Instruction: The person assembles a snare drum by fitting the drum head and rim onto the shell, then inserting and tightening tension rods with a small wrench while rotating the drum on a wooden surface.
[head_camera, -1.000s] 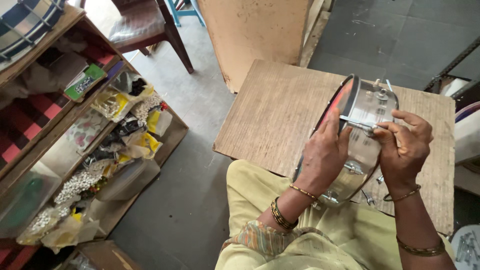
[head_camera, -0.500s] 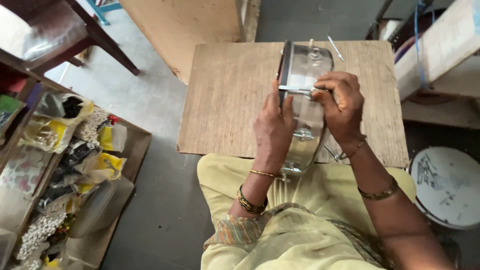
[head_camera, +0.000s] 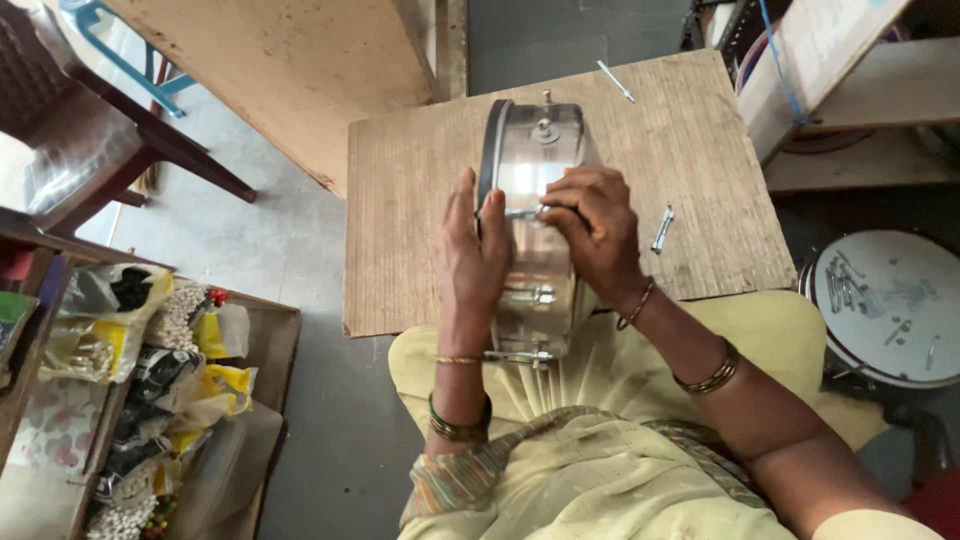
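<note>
- I see the drum (head_camera: 535, 230) stood on edge over the near part of the board (head_camera: 420, 200), its near end reaching down over my lap.
- My left hand (head_camera: 475, 265) lies flat against the drum's left face — fingers straight and spread, steadying rather than gripping.
- My right hand (head_camera: 590, 225) is curled over the shiny shell, fingertips pinched around a small lug (head_camera: 520, 213) on the side; I cannot tell how tightly it is closed.
- Two more lugs show nearer on the shell, below the hands.
- A loose rod (head_camera: 662, 228) lies on the board just right of my right wrist; another rod (head_camera: 616, 81) lies at the far edge.
- A white drum head (head_camera: 890, 300) with small metal parts on it sits on the floor to the right.
- Bags of beads (head_camera: 150, 340) fill the tray at the near left; a chair (head_camera: 90, 110) stands far left.
- Against half a second ago, the hands sit in much the same grip — the view has swung so the drum now stands nearer the middle, and the chair and tray have slid left.
</note>
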